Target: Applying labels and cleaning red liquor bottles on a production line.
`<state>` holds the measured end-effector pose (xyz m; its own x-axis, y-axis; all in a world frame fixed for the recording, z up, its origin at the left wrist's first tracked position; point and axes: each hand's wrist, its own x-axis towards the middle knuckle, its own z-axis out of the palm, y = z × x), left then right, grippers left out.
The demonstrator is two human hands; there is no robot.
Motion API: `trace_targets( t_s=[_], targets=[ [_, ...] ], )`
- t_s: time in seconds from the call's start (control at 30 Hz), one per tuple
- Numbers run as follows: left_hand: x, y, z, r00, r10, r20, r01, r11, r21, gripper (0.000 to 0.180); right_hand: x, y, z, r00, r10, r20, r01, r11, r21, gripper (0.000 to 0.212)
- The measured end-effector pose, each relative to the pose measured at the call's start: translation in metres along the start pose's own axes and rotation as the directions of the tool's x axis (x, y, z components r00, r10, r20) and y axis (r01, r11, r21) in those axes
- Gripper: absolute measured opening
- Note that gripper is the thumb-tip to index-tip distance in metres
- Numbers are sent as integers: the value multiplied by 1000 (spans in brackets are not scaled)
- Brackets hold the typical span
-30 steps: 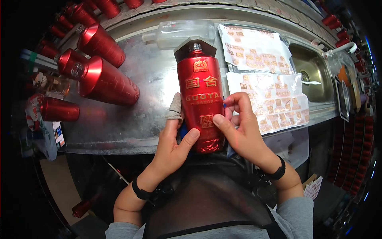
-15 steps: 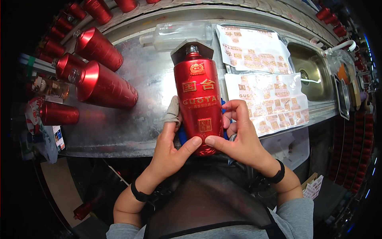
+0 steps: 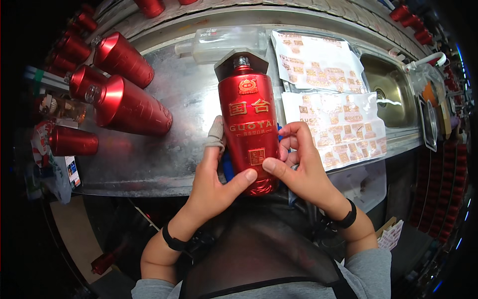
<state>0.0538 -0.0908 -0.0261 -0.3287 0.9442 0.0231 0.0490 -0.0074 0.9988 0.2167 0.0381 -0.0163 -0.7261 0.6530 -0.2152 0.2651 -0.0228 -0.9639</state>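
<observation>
A glossy red bottle (image 3: 247, 139) with raised gold lettering and emblems lies before me, its neck pointing away and resting at a dark angular block (image 3: 225, 64). My left hand (image 3: 211, 182) is wrapped along its left side, thumb pressed near the base. A pale cloth finger cover (image 3: 215, 134) sits on one of its fingers. From the right, my right hand (image 3: 308, 174) grips the bottle with bent fingers at the side and the thumb on the lower square emblem. Something blue (image 3: 228, 167) shows partly beneath the bottle; the rest is hidden.
Several red bottles (image 3: 132, 107) lie on the metal table (image 3: 186, 149) at left. A clear glass bottle (image 3: 229, 44) lies behind the block. Gold-printed decal sheets (image 3: 338, 129) are at right, beside a sink (image 3: 393, 94). More red bottles (image 3: 149, 7) stand along a slatted conveyor (image 3: 298, 12).
My right thumb has slid up from the base onto the square emblem. The left thumb has shifted slightly right. Red bottles on the far conveyor have changed place.
</observation>
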Motion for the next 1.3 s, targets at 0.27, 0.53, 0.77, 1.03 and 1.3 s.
trace_targets(
  t_s=[0.27,0.53,0.77,1.03,1.3],
  targets=[
    [9,3,5,997,-61,-57,54,993,-109,88,1,-5,1,1000,15,-18,-16,999,-51,67],
    [12,4,4,998,-42,-42,37,994,-107,85,8,-8,0,996,87,-5,-86,992,91,67],
    [16,5,9,988,-108,-108,95,989,-116,79,9,-6,0,1000,12,-14,-13,997,-80,65],
    [16,3,13,984,-113,-136,94,986,-138,76,9,0,2,999,-20,-27,16,994,-112,64],
    [21,5,15,981,-129,-144,117,989,-90,74,9,1,2,996,-72,-44,65,988,-138,62]
  ],
)
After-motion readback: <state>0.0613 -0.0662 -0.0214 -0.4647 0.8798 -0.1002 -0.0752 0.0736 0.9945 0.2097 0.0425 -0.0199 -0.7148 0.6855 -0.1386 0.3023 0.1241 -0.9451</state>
